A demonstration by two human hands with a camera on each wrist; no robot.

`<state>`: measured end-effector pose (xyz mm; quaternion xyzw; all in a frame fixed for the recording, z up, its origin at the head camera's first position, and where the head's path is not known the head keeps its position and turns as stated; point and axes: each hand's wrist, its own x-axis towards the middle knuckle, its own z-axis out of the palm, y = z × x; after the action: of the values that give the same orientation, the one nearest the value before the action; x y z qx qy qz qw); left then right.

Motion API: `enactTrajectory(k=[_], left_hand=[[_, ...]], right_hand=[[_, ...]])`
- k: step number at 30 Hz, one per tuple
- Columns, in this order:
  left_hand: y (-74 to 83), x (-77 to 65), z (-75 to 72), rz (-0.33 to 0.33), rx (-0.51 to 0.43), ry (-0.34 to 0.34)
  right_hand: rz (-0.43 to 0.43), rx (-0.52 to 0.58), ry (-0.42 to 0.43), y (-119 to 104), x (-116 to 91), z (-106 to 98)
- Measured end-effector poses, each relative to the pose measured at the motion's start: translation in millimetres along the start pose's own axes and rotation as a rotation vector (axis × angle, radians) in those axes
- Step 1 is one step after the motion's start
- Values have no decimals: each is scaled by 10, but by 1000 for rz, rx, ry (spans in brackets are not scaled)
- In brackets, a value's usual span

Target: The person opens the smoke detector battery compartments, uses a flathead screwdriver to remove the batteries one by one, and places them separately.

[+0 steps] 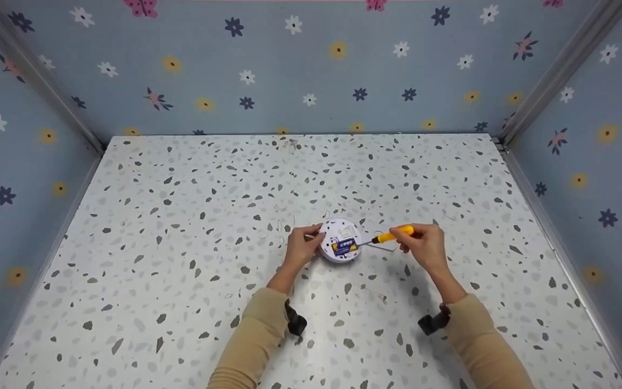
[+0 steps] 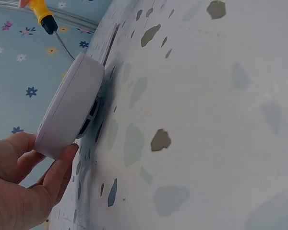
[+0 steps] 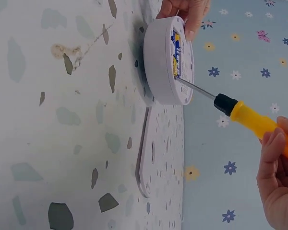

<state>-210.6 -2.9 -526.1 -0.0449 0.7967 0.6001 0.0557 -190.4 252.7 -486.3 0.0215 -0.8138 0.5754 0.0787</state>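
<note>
My left hand (image 1: 303,246) grips the left rim of a round white device (image 1: 338,224), thumb on one side and fingers on the other. Blue-and-yellow batteries (image 3: 176,53) sit in the recess in its upper face. In my right hand (image 1: 426,244) is a screwdriver (image 3: 252,120) with a yellow handle and black collar. Its metal shaft slants down to the device, and the tip meets the end of a battery in the right wrist view. A flat white strip with a slot (image 3: 145,165) extends from beside the device; whether it is joined on cannot be seen.
The speckled white tabletop (image 1: 192,178) spreads around both hands. Blue panels with flowers (image 1: 311,59) stand along its back and sides. Black wrist mounts (image 1: 296,322) hang at both sleeves, and a brownish stain (image 3: 65,51) marks the surface.
</note>
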Motion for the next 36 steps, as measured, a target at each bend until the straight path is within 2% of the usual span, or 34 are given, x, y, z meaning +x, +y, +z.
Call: enactTrajectory(k=[4,5,6,9,12,16,19,20,24,31,36], left_hand=[[1,5,5,-12,-4,1],[0,6,6,-9,-1,0],[-2,7,7,-11,-1,0],[-7,6,7,-14,-2,-1],[-6,2,6,-15,-7,2],[3,-7,-2,-3,3,1],[7,-9,-6,-7,9,2],[7,-8,-6,-9,7,2],[11,-5,-2,-27,1,5],[-4,1,9,-40,-7,9],[-2,-1,2,-49,-17,6]], right_hand=[[98,-23,20,-26,9,-6],[135,-49,33,-108,-9,4],[140,4,23,1,13,-14],[220,6,43,-31,-2,-21],[251,7,55,18,3,-28],[305,-3,76,221,55,-45],[339,30,102,412,95,-56],[364,0,120,349,77,-41],[415,46,145,408,82,-37],[528,82,163,96,-26,-32],[607,96,177,194,-27,-26]])
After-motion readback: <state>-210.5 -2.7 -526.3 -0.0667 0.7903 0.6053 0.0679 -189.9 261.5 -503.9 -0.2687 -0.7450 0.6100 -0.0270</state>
